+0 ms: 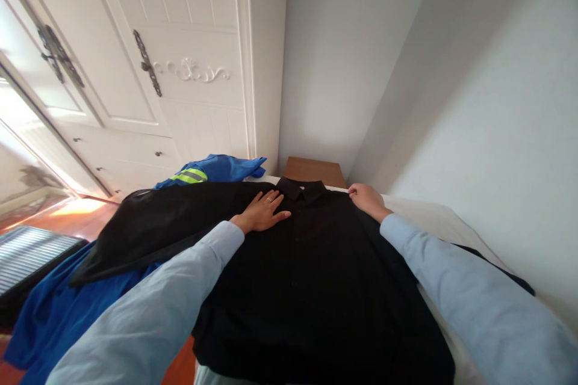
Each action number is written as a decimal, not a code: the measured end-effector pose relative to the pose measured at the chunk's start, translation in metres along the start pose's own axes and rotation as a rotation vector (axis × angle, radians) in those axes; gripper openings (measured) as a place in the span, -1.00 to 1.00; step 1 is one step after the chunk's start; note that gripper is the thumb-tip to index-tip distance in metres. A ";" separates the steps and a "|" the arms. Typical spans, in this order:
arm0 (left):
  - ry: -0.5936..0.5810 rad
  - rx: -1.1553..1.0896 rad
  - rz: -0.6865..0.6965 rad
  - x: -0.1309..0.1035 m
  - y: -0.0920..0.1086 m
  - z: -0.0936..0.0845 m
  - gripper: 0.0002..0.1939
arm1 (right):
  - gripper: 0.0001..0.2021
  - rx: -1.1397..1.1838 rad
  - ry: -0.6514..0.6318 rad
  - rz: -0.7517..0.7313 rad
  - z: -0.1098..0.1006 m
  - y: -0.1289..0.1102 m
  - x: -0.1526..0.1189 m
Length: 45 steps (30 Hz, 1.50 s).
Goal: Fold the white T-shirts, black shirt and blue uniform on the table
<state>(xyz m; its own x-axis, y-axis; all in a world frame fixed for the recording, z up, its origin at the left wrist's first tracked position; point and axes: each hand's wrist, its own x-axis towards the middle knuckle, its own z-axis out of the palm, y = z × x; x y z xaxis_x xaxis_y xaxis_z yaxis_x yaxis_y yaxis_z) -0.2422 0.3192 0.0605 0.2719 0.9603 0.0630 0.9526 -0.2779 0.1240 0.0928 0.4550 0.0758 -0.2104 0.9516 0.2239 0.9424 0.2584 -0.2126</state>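
Observation:
A black collared shirt (311, 289) lies spread face up, its collar (301, 188) at the far end and its sleeves reaching out to both sides. My left hand (263, 210) rests flat on the shirt's chest just left of the collar, fingers spread, with a ring on one finger. At the shirt's far right shoulder, my right hand (368, 200) is closed, thumb and fingers pinching the edge of the black cloth. Both my forearms are in light blue sleeves.
A blue garment with a yellow reflective band (192, 175) lies beyond the left sleeve; more blue cloth (49, 319) hangs at the lower left. A ribbed suitcase-like object (38, 252) stands on the floor. Behind are a white wardrobe (198, 114), a brown wooden piece (311, 169) and walls.

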 end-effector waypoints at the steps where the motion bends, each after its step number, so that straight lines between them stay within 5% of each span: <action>1: 0.008 0.004 0.000 0.000 -0.001 0.000 -0.17 | -0.70 -0.019 0.004 -0.012 -0.001 -0.003 0.002; 4: 0.032 0.015 -0.013 -0.001 -0.001 0.002 -0.16 | -0.61 -0.048 0.021 -0.108 -0.003 -0.022 0.003; 10: 0.046 0.001 -0.030 -0.003 0.002 0.002 -0.16 | -0.50 0.040 0.009 -0.611 0.017 -0.090 -0.011; 14: 0.061 0.000 -0.027 -0.005 0.003 0.000 -0.20 | -0.37 0.050 -0.129 -0.517 0.042 -0.109 -0.016; 18: 0.100 0.000 -0.055 -0.008 0.004 0.002 -0.26 | -0.37 0.063 -0.129 -0.447 0.054 -0.102 -0.015; 30: 0.197 0.104 -0.335 -0.011 0.009 0.006 -0.18 | -0.35 0.029 -0.159 -0.418 0.052 -0.103 -0.014; 45: 0.091 0.125 -0.358 -0.005 0.011 0.002 -0.13 | -0.39 0.025 -0.135 -0.416 0.050 -0.105 -0.015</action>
<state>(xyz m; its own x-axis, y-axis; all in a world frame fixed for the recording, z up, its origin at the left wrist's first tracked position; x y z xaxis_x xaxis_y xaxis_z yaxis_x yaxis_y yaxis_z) -0.2330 0.3110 0.0595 -0.0887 0.9880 0.1262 0.9958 0.0852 0.0328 -0.0162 0.4219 0.0469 -0.6047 0.7782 0.1694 0.7638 0.6269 -0.1536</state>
